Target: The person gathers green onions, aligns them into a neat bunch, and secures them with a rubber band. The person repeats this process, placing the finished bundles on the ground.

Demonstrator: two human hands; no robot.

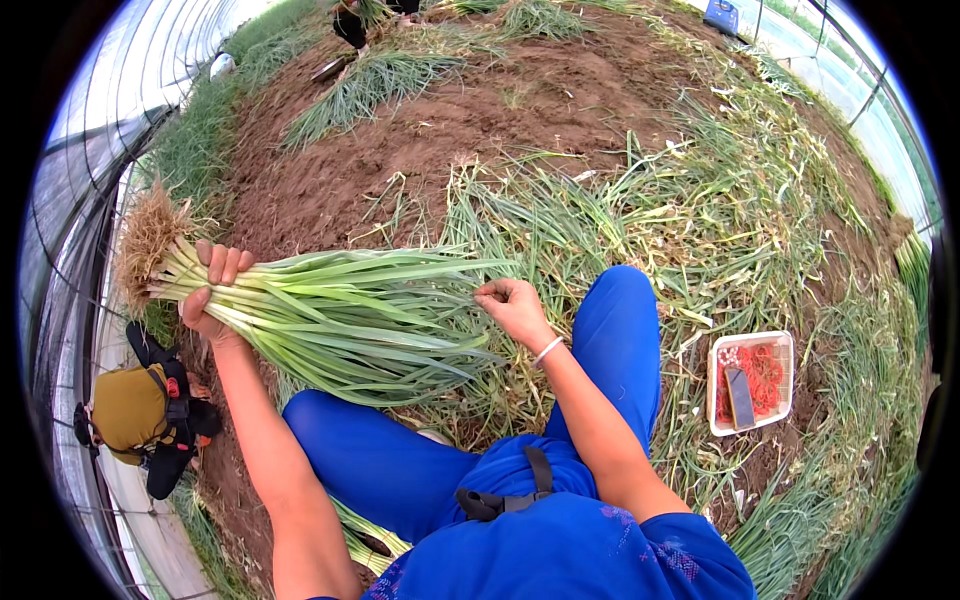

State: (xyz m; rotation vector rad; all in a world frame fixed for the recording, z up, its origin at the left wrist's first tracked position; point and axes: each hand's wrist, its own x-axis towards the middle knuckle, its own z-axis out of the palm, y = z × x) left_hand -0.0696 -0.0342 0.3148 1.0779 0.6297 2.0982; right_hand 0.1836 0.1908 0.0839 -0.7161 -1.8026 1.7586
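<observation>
My left hand (216,283) grips a thick bunch of green onions (352,319) around its pale stalks, just beside the roots. The brown, tangled roots (150,244) point left, and the long green leaves spread out to the right across my lap. By the leaf tips is my right hand (514,307), its thumb and forefinger pinched together. Whether a thin leaf is caught between those fingertips is too small to tell. A white band (550,351) circles my right wrist. Blue trousers (382,450) cover my bent knees below the bunch.
A white plastic basket (789,382) at right holds red bands and a phone (740,399). Cut leaves (675,225) litter the brown soil (540,97). Another person (131,409) crouches at left, near the greenhouse wall (75,247). More onions (375,86) lie ahead, beside a second person's legs.
</observation>
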